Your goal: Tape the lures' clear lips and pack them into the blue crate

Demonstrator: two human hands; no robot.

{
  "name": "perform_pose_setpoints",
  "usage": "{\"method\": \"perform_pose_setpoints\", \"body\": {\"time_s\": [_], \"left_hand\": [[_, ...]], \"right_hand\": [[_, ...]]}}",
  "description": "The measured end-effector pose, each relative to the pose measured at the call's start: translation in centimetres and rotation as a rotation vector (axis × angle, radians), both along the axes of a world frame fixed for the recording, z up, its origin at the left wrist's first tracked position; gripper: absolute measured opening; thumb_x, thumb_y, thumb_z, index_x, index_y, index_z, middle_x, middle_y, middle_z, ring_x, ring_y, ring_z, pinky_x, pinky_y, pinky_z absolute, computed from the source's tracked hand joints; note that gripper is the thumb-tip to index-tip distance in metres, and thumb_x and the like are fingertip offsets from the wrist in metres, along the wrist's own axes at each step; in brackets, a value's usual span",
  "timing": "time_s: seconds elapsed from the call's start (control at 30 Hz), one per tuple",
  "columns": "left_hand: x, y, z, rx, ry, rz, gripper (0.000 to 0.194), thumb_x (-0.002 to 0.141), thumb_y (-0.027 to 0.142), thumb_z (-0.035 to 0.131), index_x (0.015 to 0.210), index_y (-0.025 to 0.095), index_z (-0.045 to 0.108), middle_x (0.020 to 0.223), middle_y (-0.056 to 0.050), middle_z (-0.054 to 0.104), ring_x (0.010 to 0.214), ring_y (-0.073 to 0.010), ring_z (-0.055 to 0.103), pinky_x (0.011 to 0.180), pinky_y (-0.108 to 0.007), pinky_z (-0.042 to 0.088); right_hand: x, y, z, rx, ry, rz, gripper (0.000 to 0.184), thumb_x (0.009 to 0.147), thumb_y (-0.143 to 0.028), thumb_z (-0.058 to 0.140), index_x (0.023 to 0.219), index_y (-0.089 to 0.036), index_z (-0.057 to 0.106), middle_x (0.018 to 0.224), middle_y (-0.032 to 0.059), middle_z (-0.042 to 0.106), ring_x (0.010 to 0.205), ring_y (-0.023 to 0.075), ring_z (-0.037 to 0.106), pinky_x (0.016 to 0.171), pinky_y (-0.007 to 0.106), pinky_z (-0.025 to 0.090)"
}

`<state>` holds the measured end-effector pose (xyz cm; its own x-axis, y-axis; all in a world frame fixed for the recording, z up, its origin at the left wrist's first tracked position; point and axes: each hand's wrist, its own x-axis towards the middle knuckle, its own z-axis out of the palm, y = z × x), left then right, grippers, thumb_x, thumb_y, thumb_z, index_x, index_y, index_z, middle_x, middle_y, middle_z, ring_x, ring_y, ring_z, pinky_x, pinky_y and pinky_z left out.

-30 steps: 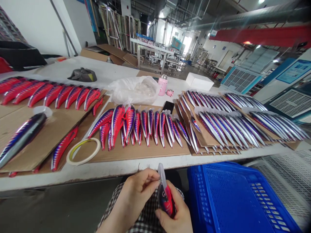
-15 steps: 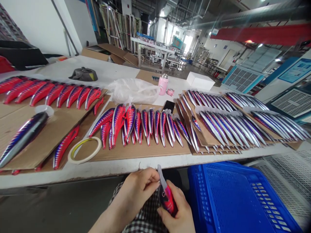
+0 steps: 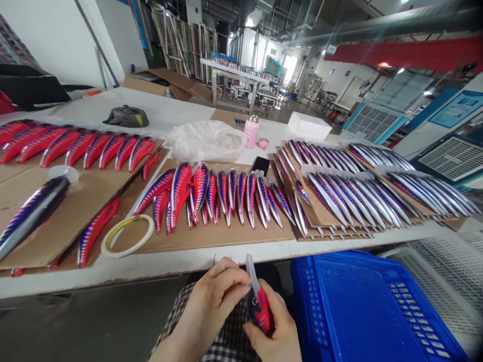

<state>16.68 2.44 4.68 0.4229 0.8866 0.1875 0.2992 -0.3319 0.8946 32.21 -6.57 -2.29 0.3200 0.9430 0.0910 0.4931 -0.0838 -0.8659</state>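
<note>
Low in the middle of the view, over my lap, my right hand point(image 3: 273, 334) is wrapped round a red and purple fishing lure point(image 3: 259, 309). The lure's clear plastic lip point(image 3: 251, 271) points upward. My left hand point(image 3: 217, 294) pinches at the lure's head, just under that lip, with its fingertips pressed together. Both hands sit just below the front edge of the white table point(image 3: 181, 261).
Cardboard sheets point(image 3: 215, 234) on the table carry rows of red and purple lures point(image 3: 211, 193) and silver lures point(image 3: 350, 193). A tape ring point(image 3: 128, 235) lies at the left. A blue plastic crate point(image 3: 362, 306) stands to my right. A plastic bag point(image 3: 207, 141) and a pink bottle point(image 3: 251, 131) sit further back.
The hands and the lure stay almost where they were. The fingers of my left hand shift slightly on the lure's head.
</note>
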Motion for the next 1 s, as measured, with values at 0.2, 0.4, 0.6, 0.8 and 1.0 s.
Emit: {"method": "perform_pose_setpoints", "body": {"time_s": [0.2,0.4,0.6,0.8,1.0], "left_hand": [[0.19,-0.37,0.39,-0.074,0.091,0.019,0.017,0.083,0.013,0.053,0.076,0.023,0.064,0.072,0.003,0.06,0.068,-0.0128,0.059,0.065,-0.022,0.043],[0.4,-0.72,0.33,-0.204,0.089,0.034,0.019,0.086,0.022,0.047,0.076,0.022,0.064,0.073,0.003,0.063,0.069,-0.0143,0.06,0.066,-0.024,0.043],[0.95,-0.72,0.64,-0.28,0.074,0.103,0.018,0.081,0.026,0.048,0.068,0.02,0.059,0.06,0.003,0.057,0.057,-0.0139,0.053,0.056,-0.023,0.04],[0.89,-0.66,0.76,-0.316,0.07,0.131,0.018,0.079,0.026,0.047,0.065,0.02,0.056,0.058,0.003,0.056,0.056,-0.0142,0.053,0.055,-0.023,0.041],[0.75,-0.73,0.66,-0.271,0.136,0.161,0.017,0.079,0.025,0.044,0.063,0.021,0.05,0.055,0.004,0.049,0.053,-0.0139,0.05,0.053,-0.023,0.038]], "right_hand": [[-0.14,0.01,-0.13,0.011,-0.037,-0.015,0.069,0.055,-0.008,0.063,0.121,-0.026,0.063,0.114,0.0021,0.069,0.109,0.0262,0.063,0.098,0.037,0.048],[-0.23,-0.08,-0.41,-0.013,-0.066,-0.028,0.068,0.057,-0.009,0.063,0.122,-0.027,0.063,0.117,0.0017,0.069,0.111,0.0266,0.062,0.1,0.038,0.047],[-0.15,-0.25,-0.7,0.012,-0.091,-0.017,0.067,0.057,-0.01,0.065,0.122,-0.026,0.062,0.117,0.0024,0.068,0.111,0.0265,0.062,0.101,0.037,0.047],[0.07,-0.31,-0.89,0.041,-0.145,0.014,0.067,0.059,-0.01,0.065,0.123,-0.027,0.062,0.116,0.0015,0.068,0.11,0.026,0.062,0.098,0.037,0.05],[0.43,-0.25,-0.8,0.085,-0.183,0.065,0.064,0.061,-0.01,0.065,0.122,-0.028,0.062,0.115,0.0009,0.069,0.109,0.0252,0.063,0.097,0.034,0.05]]}}
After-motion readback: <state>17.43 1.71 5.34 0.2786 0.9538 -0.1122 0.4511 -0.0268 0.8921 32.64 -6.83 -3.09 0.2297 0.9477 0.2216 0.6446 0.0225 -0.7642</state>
